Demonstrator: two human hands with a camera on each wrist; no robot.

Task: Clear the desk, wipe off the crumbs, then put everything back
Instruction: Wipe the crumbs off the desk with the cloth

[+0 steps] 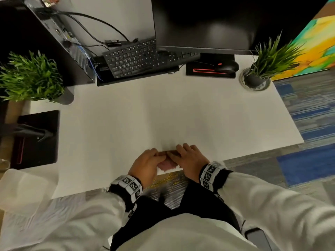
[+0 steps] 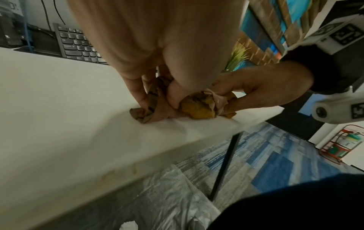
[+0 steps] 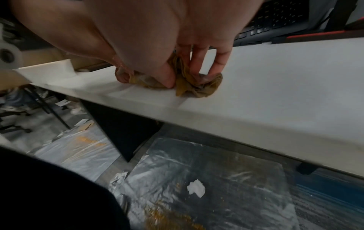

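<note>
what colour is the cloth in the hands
The cloth is brownish pink with mustard-yellow patches, seen best in the left wrist view.

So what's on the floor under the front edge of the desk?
Below the desk edge lies crinkled plastic sheeting with orange-yellow crumbs and a white paper scrap. The person's dark clothing hides the floor nearer them.

cloth (image 1: 167, 164) mostly hidden under both hands; monitor (image 1: 204, 22) perhaps cut off
</note>
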